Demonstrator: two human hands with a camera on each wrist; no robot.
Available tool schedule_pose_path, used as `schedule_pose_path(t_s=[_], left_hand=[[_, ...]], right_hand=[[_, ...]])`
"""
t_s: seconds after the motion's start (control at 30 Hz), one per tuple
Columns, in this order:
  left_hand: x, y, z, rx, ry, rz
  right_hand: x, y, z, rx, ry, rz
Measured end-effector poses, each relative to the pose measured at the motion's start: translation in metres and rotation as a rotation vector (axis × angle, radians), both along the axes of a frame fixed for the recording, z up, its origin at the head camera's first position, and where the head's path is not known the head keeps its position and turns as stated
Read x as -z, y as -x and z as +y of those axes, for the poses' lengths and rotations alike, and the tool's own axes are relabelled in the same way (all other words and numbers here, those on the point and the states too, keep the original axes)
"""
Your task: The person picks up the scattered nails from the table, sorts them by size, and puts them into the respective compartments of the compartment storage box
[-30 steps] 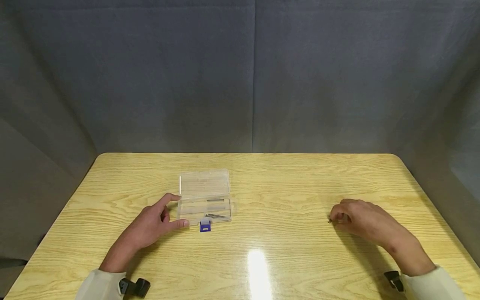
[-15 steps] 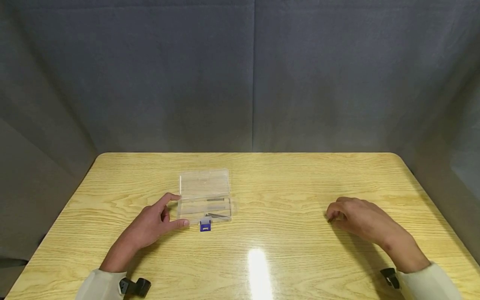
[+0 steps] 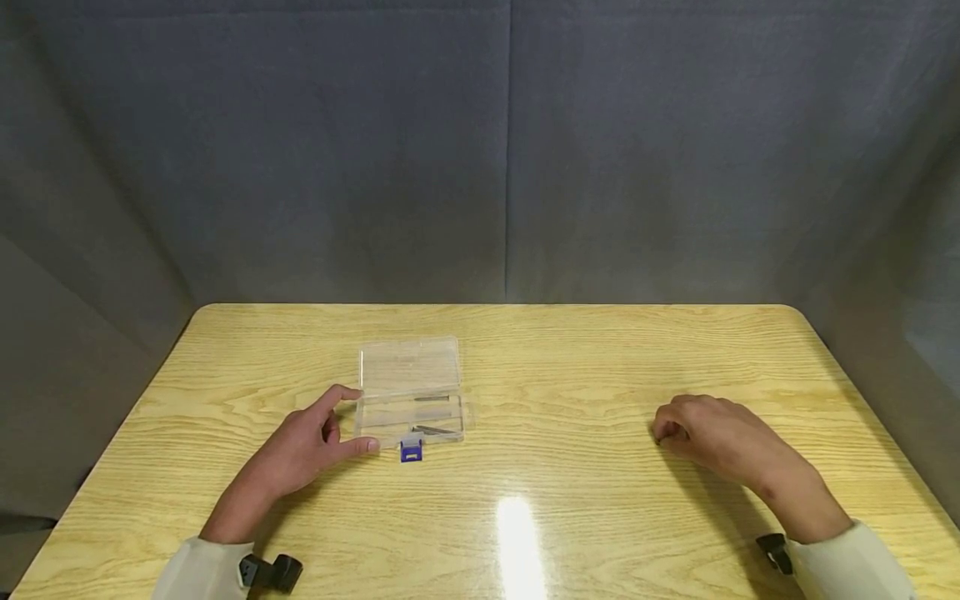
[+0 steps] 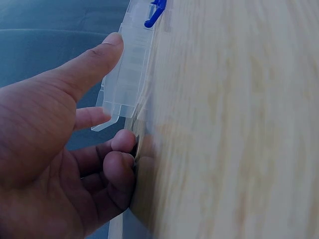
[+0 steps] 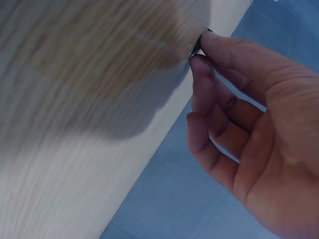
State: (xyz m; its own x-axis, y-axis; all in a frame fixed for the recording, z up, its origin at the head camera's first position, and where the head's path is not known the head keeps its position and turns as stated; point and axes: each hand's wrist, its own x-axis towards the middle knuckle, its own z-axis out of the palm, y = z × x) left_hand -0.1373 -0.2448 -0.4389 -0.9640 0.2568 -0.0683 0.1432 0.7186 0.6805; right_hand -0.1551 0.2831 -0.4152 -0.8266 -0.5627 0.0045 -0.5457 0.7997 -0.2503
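A clear plastic box (image 3: 408, 417) with its lid (image 3: 408, 367) laid back stands left of the middle of the table. Several thin grey screws (image 3: 433, 431) lie in its compartments, and a blue latch (image 3: 411, 451) hangs at its front. My left hand (image 3: 303, 442) holds the box's left end between thumb and index finger; the other fingers curl beneath, by the tabletop. Far to the right, my right hand (image 3: 720, 437) pinches a small dark screw-like piece (image 5: 197, 48) between thumb and index fingertips, close over the table. The fingers hide most of this piece in the head view.
The wooden table (image 3: 570, 367) reaches back to a grey cloth screen (image 3: 645, 150), which also rises at both sides. A bright light reflection (image 3: 519, 542) shows near the front. Black camera straps (image 3: 270, 573) are worn on both wrists.
My right hand has shifted slightly left, and the small piece, which stuck out from its fingertips before, is now mostly covered by them. The left hand and the box have stayed in place.
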Motion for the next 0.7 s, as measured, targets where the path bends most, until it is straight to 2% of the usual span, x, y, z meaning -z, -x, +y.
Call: schedule_pose_path(t_s=[0.43, 0.7], left_hand=[[-0.0004, -0.0001, -0.0001, 0.001, 0.004, -0.002], [0.0001, 0.0001, -0.0008, 0.006, 0.001, -0.003]], right_hand=[[0.0033, -0.0026, -0.0041, 0.021, -0.052, -0.061], [0.0075, -0.0044, -0.0039, -0.016, -0.065, -0.024]])
